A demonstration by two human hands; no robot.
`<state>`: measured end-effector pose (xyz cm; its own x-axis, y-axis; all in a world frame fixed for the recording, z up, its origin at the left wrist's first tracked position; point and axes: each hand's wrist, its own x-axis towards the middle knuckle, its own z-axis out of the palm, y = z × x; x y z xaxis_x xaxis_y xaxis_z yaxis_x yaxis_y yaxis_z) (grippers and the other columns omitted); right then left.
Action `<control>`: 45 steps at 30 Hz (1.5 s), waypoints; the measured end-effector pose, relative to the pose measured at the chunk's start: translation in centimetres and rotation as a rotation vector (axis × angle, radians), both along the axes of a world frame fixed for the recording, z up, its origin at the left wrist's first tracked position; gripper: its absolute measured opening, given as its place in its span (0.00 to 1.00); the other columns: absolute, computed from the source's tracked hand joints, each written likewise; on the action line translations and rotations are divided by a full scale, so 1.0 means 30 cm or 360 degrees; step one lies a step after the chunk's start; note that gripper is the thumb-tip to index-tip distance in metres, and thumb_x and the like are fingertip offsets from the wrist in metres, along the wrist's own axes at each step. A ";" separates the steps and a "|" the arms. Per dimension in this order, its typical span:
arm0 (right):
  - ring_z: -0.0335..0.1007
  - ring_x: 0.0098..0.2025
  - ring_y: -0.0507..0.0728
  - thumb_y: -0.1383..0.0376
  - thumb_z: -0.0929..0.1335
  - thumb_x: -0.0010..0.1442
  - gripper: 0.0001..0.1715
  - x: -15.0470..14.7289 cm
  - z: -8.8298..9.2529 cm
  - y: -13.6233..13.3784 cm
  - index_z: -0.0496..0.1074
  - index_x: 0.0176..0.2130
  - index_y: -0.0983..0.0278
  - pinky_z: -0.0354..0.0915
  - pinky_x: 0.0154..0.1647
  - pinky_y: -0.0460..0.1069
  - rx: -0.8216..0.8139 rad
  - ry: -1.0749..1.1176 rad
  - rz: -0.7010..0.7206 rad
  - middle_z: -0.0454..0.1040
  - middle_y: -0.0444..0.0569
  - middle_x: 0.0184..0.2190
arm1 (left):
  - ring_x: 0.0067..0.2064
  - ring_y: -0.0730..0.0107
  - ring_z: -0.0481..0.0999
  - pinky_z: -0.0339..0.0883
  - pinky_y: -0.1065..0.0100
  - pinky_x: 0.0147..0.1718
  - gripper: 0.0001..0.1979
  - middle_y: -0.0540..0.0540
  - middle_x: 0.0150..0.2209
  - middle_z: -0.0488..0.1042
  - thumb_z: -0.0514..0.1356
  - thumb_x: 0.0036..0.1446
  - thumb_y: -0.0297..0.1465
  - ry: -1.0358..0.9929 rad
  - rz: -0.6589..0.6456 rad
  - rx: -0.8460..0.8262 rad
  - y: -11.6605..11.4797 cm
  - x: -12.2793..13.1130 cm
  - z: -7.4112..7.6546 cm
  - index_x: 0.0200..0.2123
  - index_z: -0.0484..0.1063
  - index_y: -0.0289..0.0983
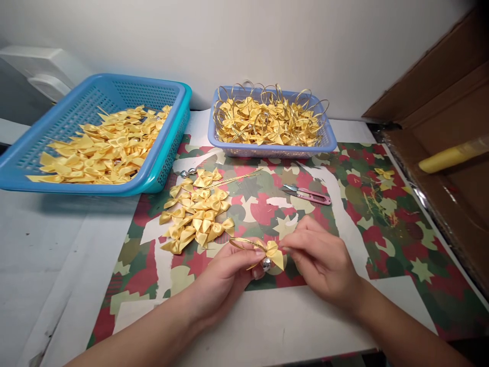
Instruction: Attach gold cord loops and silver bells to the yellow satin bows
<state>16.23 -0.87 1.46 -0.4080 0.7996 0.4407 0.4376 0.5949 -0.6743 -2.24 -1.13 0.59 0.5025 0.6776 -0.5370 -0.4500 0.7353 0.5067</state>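
My left hand is closed, thumb and fingers pinching a yellow satin ribbon bow. A small silver bell hangs at the bow's middle, and a loop of gold cord curves out to the left over my fingers. Just right of the bow, my right hand is closed in a pinch; whatever lies between its fingertips is too small to make out. Several loose yellow bows lie in a group left of my hands, with silver bells and gold cords at their far end.
Pink-handled thread snips lie beyond my hands. A blue basket of bows stands at the left; a lilac basket holds bows with gold loops. Thread scraps lie at right, near a cardboard box. Patterned paper covers the table.
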 end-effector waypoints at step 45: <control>0.63 0.29 0.52 0.73 0.63 0.64 0.11 -0.034 0.001 -0.027 0.71 0.31 0.63 0.63 0.28 0.46 -0.0453 0.0152 -0.0106 0.71 0.44 0.23 | 0.25 0.77 0.60 0.55 0.73 0.25 0.13 0.54 0.21 0.65 0.66 0.52 0.37 0.0407 0.0120 0.0423 -0.009 0.006 -0.001 0.24 0.67 0.36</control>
<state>15.22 -1.67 1.50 -0.3180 0.9200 0.2292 0.3959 0.3485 -0.8496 -2.06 -1.41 0.54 0.3185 0.8402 -0.4390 -0.3320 0.5326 0.7785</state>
